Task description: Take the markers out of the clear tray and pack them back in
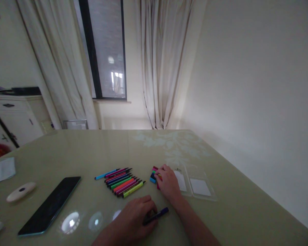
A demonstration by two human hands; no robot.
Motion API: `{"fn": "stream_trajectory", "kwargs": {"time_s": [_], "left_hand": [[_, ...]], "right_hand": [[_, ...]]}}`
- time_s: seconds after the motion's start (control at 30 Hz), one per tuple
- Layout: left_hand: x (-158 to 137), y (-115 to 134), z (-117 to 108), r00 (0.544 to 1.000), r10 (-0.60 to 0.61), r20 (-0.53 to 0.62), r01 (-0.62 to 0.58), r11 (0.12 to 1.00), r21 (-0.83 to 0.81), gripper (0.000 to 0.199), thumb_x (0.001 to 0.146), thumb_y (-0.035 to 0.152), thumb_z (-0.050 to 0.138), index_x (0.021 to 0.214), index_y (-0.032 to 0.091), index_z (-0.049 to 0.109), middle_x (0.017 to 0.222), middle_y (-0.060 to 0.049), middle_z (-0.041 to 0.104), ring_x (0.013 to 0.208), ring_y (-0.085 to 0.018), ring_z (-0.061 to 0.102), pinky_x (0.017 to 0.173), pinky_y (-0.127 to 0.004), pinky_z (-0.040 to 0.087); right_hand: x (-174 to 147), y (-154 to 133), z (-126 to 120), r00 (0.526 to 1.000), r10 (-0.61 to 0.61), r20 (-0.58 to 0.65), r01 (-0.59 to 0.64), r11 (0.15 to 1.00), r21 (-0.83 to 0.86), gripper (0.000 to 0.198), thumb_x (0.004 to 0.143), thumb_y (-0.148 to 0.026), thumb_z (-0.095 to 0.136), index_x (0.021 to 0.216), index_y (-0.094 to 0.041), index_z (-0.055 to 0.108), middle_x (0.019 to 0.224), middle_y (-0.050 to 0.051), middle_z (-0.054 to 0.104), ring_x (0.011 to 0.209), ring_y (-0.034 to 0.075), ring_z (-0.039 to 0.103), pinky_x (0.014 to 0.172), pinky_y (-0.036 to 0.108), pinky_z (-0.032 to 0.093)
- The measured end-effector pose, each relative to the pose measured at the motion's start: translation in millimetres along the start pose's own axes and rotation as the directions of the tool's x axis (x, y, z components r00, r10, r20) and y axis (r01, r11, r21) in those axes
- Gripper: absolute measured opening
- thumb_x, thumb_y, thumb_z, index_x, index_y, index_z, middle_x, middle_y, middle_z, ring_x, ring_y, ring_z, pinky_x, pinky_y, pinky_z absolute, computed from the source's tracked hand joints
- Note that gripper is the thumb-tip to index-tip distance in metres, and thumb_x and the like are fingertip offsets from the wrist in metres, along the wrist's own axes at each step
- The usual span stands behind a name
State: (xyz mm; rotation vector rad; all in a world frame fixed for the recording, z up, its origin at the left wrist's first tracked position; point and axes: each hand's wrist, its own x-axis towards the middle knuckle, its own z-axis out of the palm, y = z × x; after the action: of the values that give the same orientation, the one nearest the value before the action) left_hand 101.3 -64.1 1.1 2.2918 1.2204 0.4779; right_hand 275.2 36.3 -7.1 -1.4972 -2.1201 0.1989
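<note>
My left hand (140, 213) is closed round a dark blue-purple marker (159, 215), near the table's front edge. One end of it points to the upper right; the other is partly covered by the fingers. Further forward, my right hand (167, 179) has its fingers curled down over a small group of coloured marker caps (153, 180). Something yellow, apparently a cap, shows at its fingertips, though the hand hides part of the group. To the left of the caps, several uncapped markers (124, 181) lie side by side in a slanting row, tips to the right.
A clear plastic case (201, 184) with white inserts lies opened right of my right hand. At the left are a dark phone or tablet (51, 205), a pale oval object (21, 192) and a folded paper (2, 170). A wall (259, 119) borders the table's right side.
</note>
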Motion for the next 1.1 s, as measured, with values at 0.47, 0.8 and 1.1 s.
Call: {"fn": "stream_trajectory", "kwargs": {"time_s": [0.47, 0.8, 1.1], "left_hand": [[-8, -104, -55, 0.710, -0.328, -0.623, 0.516, 0.845, 0.142, 0.027, 0.096, 0.031, 0.046, 0.098, 0.023, 0.072, 0.103, -0.007, 0.072, 0.100, -0.027, 0.064, 0.094, -0.039, 0.047], [-10, -104, -57, 0.789, -0.364, -0.495, 0.500, 0.849, 0.171, 0.030, 0.097, 0.030, 0.046, 0.096, 0.023, 0.075, 0.100, -0.006, 0.072, 0.099, -0.025, 0.064, 0.091, -0.037, 0.046], [-15, -109, -60, 0.777, -0.435, -0.454, 0.573, 0.789, 0.224, 0.035, 0.098, 0.033, 0.043, 0.098, 0.024, 0.077, 0.103, -0.009, 0.072, 0.100, -0.027, 0.064, 0.091, -0.039, 0.046]], "right_hand": [[2, 2, 5, 0.992, 0.127, -0.013, -0.127, 0.992, -0.014, 0.013, 0.090, -0.018, 0.062, 0.087, -0.019, 0.074, 0.099, 0.008, 0.068, 0.099, 0.024, 0.062, 0.092, 0.031, 0.043], [1, 2, 3, 0.989, 0.142, -0.028, -0.141, 0.990, 0.028, 0.008, 0.087, -0.021, 0.068, 0.085, -0.021, 0.075, 0.099, 0.008, 0.068, 0.097, 0.025, 0.064, 0.088, 0.032, 0.045], [3, 2, 1, 0.994, 0.106, -0.016, -0.105, 0.993, 0.050, 0.009, 0.086, -0.017, 0.067, 0.084, -0.020, 0.076, 0.099, 0.010, 0.069, 0.098, 0.026, 0.063, 0.091, 0.035, 0.047]]}}
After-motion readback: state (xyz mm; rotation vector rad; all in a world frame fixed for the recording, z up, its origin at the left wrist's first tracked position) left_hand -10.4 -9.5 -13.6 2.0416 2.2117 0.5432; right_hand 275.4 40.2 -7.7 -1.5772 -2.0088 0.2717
